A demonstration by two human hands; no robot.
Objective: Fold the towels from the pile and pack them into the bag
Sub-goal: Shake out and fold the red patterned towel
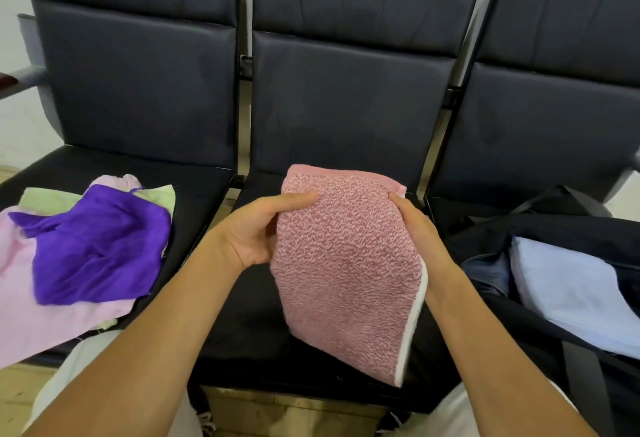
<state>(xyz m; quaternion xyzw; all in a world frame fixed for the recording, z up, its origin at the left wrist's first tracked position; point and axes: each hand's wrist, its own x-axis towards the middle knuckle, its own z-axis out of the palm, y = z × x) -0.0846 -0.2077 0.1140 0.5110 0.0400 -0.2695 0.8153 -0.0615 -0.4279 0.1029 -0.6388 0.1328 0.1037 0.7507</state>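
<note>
Currently: folded pink towel [346, 263], soft, light and limp, held above the middle seat [242, 326], left hand [258, 229] and right hand [415, 229] each pinching an upper corner, likely best grip.

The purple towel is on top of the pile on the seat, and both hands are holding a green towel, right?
Not quite. The towel held by the left hand and right hand is pink, not green, as the head view shows. The purple towel does lie on top of the pile on the seat.
</note>
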